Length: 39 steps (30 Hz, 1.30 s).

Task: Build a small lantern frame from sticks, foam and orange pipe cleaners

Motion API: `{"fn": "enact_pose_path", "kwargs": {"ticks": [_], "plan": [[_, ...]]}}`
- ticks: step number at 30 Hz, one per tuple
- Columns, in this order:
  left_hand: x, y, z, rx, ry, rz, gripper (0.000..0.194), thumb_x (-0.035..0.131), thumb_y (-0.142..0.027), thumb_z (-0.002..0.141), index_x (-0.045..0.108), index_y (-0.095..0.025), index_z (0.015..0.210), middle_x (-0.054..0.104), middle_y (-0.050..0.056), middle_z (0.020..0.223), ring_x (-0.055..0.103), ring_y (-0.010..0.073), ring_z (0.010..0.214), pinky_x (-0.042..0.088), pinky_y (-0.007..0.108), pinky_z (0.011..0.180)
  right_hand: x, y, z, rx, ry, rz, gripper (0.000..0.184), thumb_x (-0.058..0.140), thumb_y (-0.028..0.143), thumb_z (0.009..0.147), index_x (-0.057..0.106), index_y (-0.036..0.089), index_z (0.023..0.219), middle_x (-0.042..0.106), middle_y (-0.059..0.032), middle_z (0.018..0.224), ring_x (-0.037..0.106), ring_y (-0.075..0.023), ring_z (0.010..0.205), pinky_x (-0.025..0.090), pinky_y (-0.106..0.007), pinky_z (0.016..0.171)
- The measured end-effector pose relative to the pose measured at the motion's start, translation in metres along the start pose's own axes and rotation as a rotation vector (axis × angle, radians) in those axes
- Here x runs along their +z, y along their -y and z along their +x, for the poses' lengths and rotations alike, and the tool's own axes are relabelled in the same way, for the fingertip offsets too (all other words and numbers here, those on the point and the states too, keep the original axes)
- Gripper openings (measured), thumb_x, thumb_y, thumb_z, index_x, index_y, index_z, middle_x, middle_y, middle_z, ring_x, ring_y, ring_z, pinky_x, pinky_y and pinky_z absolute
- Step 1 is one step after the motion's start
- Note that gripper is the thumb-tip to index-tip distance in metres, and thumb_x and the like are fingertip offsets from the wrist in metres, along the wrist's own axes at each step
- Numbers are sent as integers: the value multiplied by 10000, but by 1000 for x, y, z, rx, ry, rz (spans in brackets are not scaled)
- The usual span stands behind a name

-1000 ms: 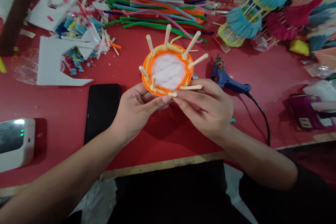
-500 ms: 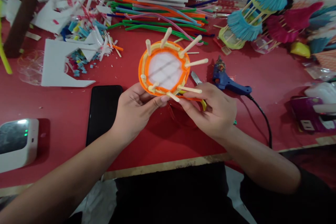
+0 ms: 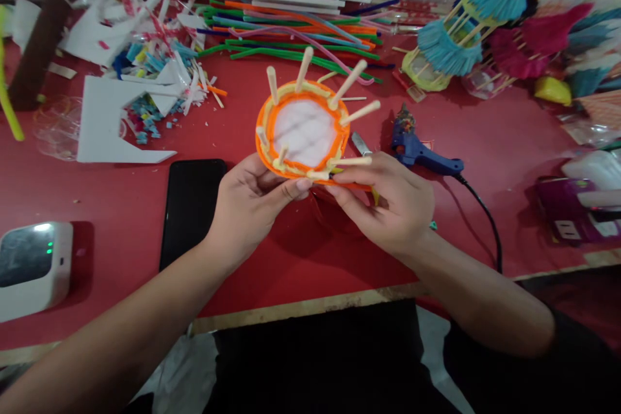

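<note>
A round craft base with a white floor (image 3: 303, 132) is held up over the table, tilted so that its inside faces me. Orange pipe cleaner (image 3: 261, 113) lines its rim, and several pale wooden sticks (image 3: 304, 69) stand up around the edge. My left hand (image 3: 247, 204) grips the near left side, thumb on the rim and fingers underneath. At the near right edge my right hand (image 3: 392, 204) pinches the orange pipe cleaner, whose loose length runs beneath the fingers. A yellow bit behind that hand is mostly hidden.
A blue glue gun (image 3: 422, 156) with a cord lies right, near a cutter blade (image 3: 359, 143). Left are a black phone (image 3: 191, 210), a white device (image 3: 36, 272) and foam scraps (image 3: 104, 123). Pipe cleaners (image 3: 301, 35) lie behind; blue-roofed models (image 3: 449, 45) stand back right.
The craft base has tipped slightly, so its sticks point at a different angle. My right fingertips have shifted a little left along the rim, close to the nearest stick. My left hand keeps its grip.
</note>
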State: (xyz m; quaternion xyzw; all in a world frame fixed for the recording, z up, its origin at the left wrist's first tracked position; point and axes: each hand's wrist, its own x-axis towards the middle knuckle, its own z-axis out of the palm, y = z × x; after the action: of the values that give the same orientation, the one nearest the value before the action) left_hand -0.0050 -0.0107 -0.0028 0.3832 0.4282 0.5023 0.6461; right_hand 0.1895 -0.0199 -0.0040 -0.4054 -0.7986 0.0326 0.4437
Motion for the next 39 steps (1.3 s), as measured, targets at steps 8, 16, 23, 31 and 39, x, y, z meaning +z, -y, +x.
{"fn": "enact_pose_path", "kwargs": {"ticks": [8,16,23,31,39], "plan": [[-1,-3,4,-144,94,-123,262,934,-186,678,805,-174,905,832,57,884,777,126,748,604,151,687,-4,1,2,-4,-72,53,135,662,156,922,730,266,959,763,-13,833,712,-167,749,599,-326,686],[-4,-2,2,-166,145,-91,324,943,-205,669,796,-194,957,835,53,896,810,191,846,644,190,710,-5,-10,1,-13,-46,-20,257,673,170,929,736,298,1143,765,-17,919,720,-179,815,613,-338,748],[-6,-2,2,-200,179,-92,341,949,-214,660,799,-188,964,835,63,933,813,207,863,655,198,718,-8,-16,0,-2,97,33,238,630,193,970,747,295,1150,807,-13,1036,767,-164,915,630,-292,812],[-5,-3,1,-197,212,-79,322,930,-233,695,796,-195,986,832,66,989,805,205,918,658,233,794,-12,-11,1,51,54,13,158,677,221,948,776,324,1016,825,53,940,792,-154,771,638,-251,687],[1,-2,-2,-55,172,-38,416,975,-219,608,778,-207,974,830,46,1022,793,236,993,644,322,934,-8,-2,-2,92,47,36,150,690,221,940,782,314,1014,825,46,953,799,-168,801,660,-262,712]]}}
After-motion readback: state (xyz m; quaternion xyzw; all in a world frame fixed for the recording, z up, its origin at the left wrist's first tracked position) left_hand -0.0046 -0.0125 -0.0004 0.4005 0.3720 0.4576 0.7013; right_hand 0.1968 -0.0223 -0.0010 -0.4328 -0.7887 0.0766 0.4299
